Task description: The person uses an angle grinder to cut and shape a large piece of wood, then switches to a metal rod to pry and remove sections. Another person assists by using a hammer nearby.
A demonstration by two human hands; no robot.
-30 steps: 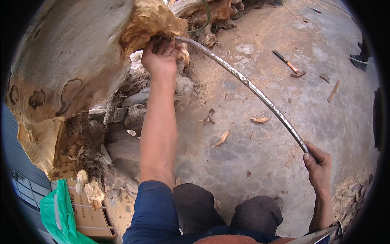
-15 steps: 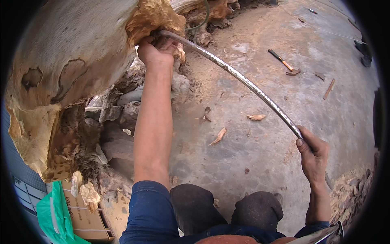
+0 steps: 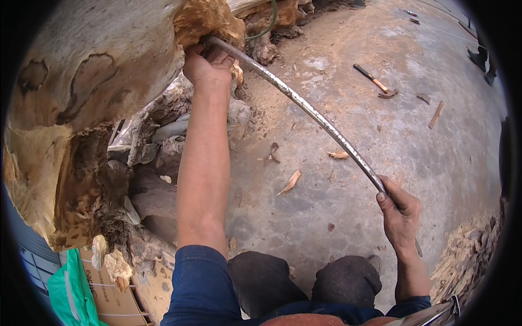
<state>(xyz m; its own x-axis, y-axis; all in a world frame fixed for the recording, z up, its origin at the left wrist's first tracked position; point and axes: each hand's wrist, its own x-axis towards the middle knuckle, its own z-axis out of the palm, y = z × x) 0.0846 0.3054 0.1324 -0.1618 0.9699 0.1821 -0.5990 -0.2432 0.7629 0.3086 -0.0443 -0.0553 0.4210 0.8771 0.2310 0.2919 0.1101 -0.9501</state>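
Note:
A long, worn metal bar point(image 3: 311, 113) slants from the big piece of wood point(image 3: 117, 70) at upper left down toward the lower right. My right hand point(image 3: 401, 212) is wrapped round its near part, thumb on top, and a short end sticks out below that hand. Up at the wood, my left hand point(image 3: 207, 66) is curled beneath the bar's far part, palm up, against the ragged brown underside. The bar's tip is hidden in the wood's hollow, and some of the left fingers are covered by the bar.
A claw hammer point(image 3: 375, 81) lies on the concrete floor, with a wooden stick point(image 3: 435, 114) and wood chips point(image 3: 290, 182) about it. Gnarled roots point(image 3: 155, 190) stand at the left. At lower left are a green bag point(image 3: 70, 288) and a cardboard box point(image 3: 117, 304).
My right hand has moved left and slightly down, carrying the near part of the bar with it. My left hand stays at the wood. The view has shifted slightly.

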